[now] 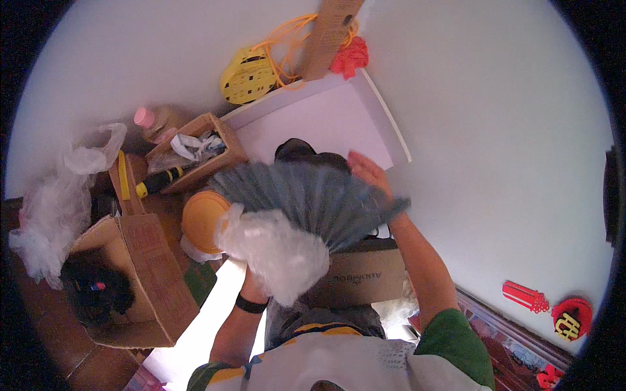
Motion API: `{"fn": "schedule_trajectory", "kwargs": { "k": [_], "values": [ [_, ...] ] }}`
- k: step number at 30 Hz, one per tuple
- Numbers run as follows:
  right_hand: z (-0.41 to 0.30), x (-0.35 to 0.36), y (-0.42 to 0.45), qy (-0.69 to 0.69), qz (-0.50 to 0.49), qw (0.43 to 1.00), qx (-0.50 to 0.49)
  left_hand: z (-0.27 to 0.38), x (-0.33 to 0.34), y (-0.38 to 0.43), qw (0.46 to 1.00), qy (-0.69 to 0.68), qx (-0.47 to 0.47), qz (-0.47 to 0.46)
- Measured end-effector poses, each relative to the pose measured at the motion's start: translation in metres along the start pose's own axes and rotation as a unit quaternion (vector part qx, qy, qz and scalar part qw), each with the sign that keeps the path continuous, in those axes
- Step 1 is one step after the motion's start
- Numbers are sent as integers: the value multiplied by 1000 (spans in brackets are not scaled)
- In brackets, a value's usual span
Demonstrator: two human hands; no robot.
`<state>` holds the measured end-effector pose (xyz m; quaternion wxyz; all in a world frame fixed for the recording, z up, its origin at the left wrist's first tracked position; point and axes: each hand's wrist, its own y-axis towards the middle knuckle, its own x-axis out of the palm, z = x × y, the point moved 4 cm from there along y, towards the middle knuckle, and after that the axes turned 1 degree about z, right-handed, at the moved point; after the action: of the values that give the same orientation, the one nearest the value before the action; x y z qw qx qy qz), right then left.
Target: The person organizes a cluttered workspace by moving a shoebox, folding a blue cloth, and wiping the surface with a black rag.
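Observation:
A dark blue-grey pleated folding fan (303,195) is spread out before me, slightly blurred. My right hand (369,171) is at its far right edge, fingers together beside a black object (303,151). The fan crosses in front of that wrist and hides the thumb, so its grip is unclear. Crumpled clear plastic (276,249) covers the fan's lower left and hides my left hand; only the forearm with a black wristband shows. An orange-yellow round item (203,222), perhaps a bowl or lid, is against the plastic's left side.
An open cardboard box (156,278) holding dark things stands left. Beyond are a small carton (232,141), a black-and-yellow tool handle (159,181) and a pink-capped bottle (144,117). A white box tray (313,112) lies ahead; another carton (362,278) is below the fan. A wall rises right.

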<state>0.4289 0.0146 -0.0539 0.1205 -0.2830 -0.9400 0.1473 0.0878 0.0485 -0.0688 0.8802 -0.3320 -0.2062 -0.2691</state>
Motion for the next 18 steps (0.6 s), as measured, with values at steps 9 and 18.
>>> {"fn": "schedule_trajectory", "kwargs": {
  "k": [9, 18],
  "values": [
    [3, 27, -137, 229, -125, 952, 159, 12, 133, 71, 956, -173, 18, -237],
    [-97, -37, -129, -336, 202, 907, -154, -56, 114, 81, 924, -329, -128, -148]
  ]
}}
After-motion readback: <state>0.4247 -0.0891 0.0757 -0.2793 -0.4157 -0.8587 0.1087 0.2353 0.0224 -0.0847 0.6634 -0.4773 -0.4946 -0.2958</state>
